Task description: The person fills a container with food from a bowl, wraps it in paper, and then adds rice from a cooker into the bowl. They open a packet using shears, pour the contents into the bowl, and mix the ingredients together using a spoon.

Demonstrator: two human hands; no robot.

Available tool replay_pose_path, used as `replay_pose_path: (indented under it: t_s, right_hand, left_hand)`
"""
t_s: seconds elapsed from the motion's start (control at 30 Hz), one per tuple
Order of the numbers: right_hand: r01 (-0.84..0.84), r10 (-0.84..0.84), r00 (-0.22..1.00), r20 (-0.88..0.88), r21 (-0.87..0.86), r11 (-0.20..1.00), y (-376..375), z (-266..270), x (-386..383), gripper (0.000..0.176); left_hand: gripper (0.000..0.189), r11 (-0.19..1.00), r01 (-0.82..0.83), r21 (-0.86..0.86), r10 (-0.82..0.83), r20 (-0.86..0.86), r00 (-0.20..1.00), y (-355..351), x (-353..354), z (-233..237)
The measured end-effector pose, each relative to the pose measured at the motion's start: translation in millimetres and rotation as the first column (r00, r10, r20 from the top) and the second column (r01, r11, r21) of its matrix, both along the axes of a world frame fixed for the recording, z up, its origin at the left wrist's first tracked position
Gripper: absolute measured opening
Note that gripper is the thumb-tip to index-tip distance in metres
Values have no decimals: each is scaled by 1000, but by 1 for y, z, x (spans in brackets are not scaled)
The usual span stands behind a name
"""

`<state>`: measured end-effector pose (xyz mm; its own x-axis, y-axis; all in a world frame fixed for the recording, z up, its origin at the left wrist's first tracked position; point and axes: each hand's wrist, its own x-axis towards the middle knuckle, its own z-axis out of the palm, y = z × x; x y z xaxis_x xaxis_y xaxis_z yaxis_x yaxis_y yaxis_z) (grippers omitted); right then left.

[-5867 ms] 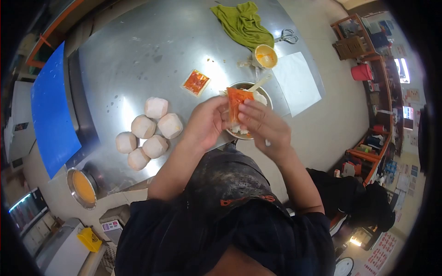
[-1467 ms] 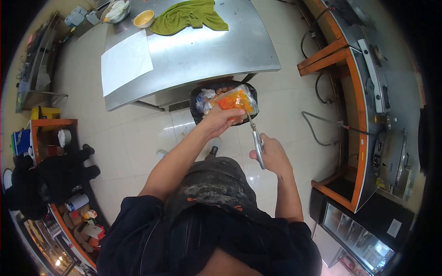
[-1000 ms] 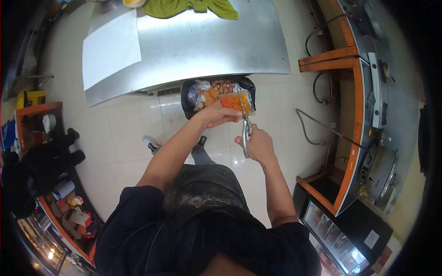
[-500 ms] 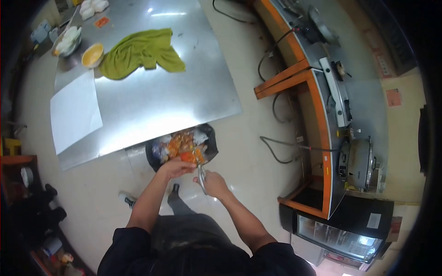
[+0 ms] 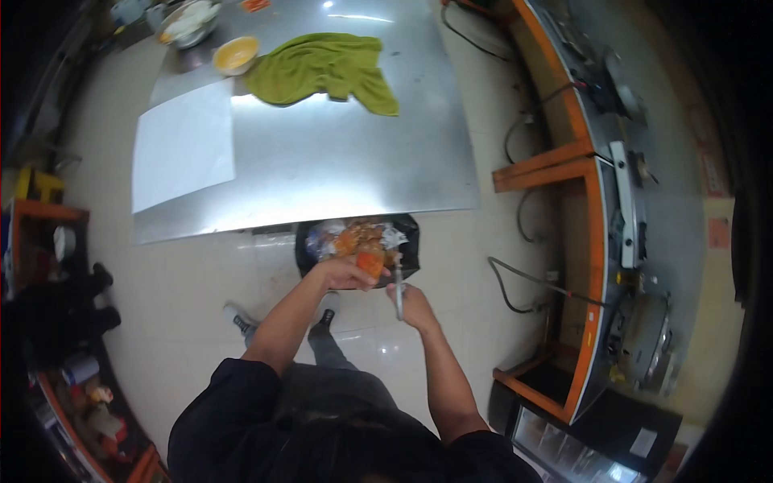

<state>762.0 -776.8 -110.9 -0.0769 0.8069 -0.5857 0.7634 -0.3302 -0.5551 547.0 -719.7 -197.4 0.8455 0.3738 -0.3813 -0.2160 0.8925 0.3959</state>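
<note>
The orange packet (image 5: pixel 370 262) is pinched in your left hand (image 5: pixel 342 274), fingers closed round its near end. You hold it right over the black bin (image 5: pixel 412 245), most likely so that any drip or offcut lands among the rubbish and not on the tiles. Just to its right the scissors (image 5: pixel 398 282) stand almost upright with their tips at the packet's edge. The blades are too small here to tell whether they are parted. Your right hand (image 5: pixel 415 296) is wrapped shut round the handles and sits a little nearer to you than the packet, which seems to keep the blades pointing away from your body. Now the room, from the left. An orange-framed shelf (image 5: pixel 40 213) stands against the wall, with pale floor tiles (image 5: pixel 185 290) between it and you. The steel table (image 5: pixel 346 169) fills the far side, and the bin stands just at its near edge. On the table lies a white sheet (image 5: pixel 183 145) at the left. Beyond it are a metal bowl (image 5: pixel 189 20) and a small yellow bowl (image 5: pixel 236 55), then a crumpled green cloth (image 5: pixel 326 68), all well apart from your hands. At the right runs an orange-edged counter (image 5: pixel 596 209), with a cable (image 5: pixel 523 282) trailing across the floor beside it.
</note>
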Motion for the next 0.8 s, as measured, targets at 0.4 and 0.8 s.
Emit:
replay_pose_path:
  t_s: [0.4, 0.8]
  right_hand:
    - [-222, 97, 915, 392, 288, 932, 52, 123, -147, 64]
    - [-330, -8, 876, 482, 612, 718, 165, 120, -366, 35]
  left_hand:
    - [48, 870, -474, 136, 416, 312, 854, -118, -201, 122]
    - [41, 453, -869, 199, 886, 9, 463, -202, -492, 231]
